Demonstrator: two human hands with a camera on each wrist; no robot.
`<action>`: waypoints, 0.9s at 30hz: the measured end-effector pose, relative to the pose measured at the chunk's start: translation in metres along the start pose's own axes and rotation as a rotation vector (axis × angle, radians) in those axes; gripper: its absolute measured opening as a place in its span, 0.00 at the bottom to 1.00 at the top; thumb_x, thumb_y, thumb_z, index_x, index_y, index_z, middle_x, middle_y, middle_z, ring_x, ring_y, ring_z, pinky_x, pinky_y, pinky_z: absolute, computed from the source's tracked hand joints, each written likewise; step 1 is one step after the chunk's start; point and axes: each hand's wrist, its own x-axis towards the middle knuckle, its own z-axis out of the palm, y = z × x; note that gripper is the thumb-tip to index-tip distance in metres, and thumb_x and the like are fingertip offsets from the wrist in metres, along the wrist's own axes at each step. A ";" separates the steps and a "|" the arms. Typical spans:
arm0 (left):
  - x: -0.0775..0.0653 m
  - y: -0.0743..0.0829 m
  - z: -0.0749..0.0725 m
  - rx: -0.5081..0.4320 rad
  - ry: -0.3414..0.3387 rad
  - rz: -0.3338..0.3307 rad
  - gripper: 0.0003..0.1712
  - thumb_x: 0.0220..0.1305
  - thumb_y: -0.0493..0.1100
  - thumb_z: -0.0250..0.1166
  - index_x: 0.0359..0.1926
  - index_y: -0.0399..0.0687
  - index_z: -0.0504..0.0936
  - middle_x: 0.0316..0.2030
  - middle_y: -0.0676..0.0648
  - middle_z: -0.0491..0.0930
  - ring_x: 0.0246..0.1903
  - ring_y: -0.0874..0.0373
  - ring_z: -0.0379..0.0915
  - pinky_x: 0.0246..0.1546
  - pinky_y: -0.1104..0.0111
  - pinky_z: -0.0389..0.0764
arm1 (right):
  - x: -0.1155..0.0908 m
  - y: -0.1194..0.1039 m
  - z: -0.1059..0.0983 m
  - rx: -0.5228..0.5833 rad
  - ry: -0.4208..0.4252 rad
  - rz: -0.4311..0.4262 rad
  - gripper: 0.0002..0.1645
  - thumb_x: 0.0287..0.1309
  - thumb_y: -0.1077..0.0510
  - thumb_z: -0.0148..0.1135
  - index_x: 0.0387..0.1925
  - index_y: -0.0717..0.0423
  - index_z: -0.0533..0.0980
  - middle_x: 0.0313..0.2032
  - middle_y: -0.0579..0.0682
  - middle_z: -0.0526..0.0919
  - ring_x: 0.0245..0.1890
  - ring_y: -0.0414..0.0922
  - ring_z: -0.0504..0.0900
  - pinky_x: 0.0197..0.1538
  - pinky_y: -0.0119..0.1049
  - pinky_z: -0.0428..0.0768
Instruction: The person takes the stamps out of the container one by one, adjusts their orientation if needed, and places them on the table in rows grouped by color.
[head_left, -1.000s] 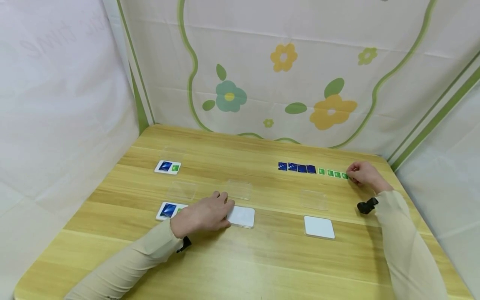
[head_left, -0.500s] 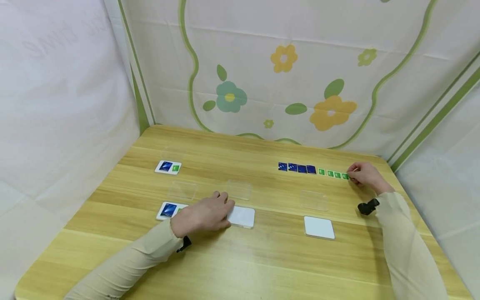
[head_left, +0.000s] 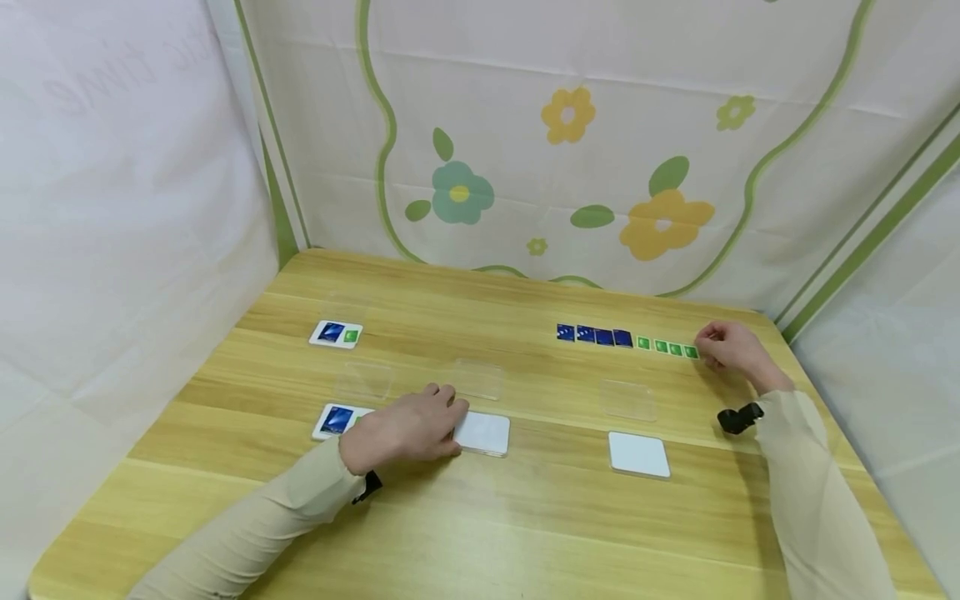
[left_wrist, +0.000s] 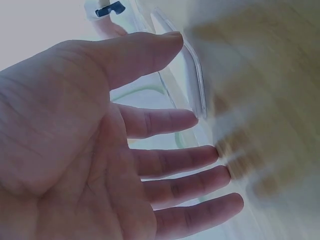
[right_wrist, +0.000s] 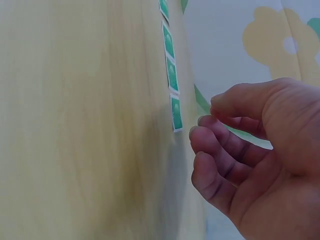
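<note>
My left hand (head_left: 408, 429) rests by a blank white square tile (head_left: 483, 434) with clear edges. In the left wrist view its fingers (left_wrist: 170, 162) are fairly straight, with the thumb and index finger at the tile's edge. My right hand (head_left: 733, 348) hovers at the right end of a row of small green picture pieces (head_left: 676, 350). In the right wrist view the fingers (right_wrist: 204, 140) are loosely curled, apart from the last green piece (right_wrist: 176, 113), and nothing shows between them. Left of the green pieces lie several dark blue picture pieces (head_left: 603, 337).
Another blank white tile (head_left: 638, 454) lies at right. Two white tiles (head_left: 336, 334) at left bear a blue and a green picture; the left hand partly covers the nearer one. Clear plates (head_left: 628, 400) lie behind the tiles. A printed curtain (head_left: 510, 133) stands behind the wooden table (head_left: 525, 533).
My right hand has lifted slightly and shifted a little rightward from the last green piece, which stays in its row. The left hand has stayed by the white tile.
</note>
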 end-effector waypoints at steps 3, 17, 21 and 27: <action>0.000 0.001 -0.003 -0.015 -0.015 -0.003 0.26 0.66 0.58 0.62 0.57 0.48 0.72 0.47 0.47 0.74 0.41 0.56 0.66 0.42 0.65 0.75 | -0.003 -0.006 -0.001 0.002 0.009 -0.016 0.22 0.72 0.51 0.50 0.51 0.68 0.72 0.30 0.58 0.80 0.26 0.45 0.77 0.30 0.39 0.78; -0.001 -0.004 -0.017 -0.067 -0.046 -0.038 0.34 0.68 0.58 0.60 0.69 0.49 0.66 0.59 0.44 0.73 0.56 0.51 0.72 0.54 0.58 0.78 | -0.019 -0.049 -0.004 0.000 0.031 -0.091 0.25 0.72 0.46 0.50 0.53 0.65 0.73 0.36 0.62 0.80 0.30 0.53 0.80 0.32 0.43 0.82; -0.004 -0.009 -0.020 -0.105 -0.030 -0.040 0.34 0.68 0.56 0.61 0.69 0.49 0.66 0.62 0.43 0.72 0.59 0.48 0.71 0.56 0.55 0.77 | -0.020 -0.062 0.001 -0.026 0.039 -0.128 0.23 0.71 0.47 0.50 0.49 0.63 0.75 0.34 0.61 0.81 0.29 0.54 0.80 0.31 0.43 0.81; -0.014 -0.020 -0.025 -0.156 -0.001 -0.036 0.32 0.69 0.54 0.61 0.69 0.46 0.67 0.63 0.40 0.71 0.61 0.44 0.70 0.59 0.52 0.75 | -0.022 -0.080 0.011 -0.061 0.029 -0.173 0.20 0.71 0.48 0.52 0.47 0.61 0.76 0.36 0.62 0.81 0.31 0.55 0.80 0.29 0.40 0.80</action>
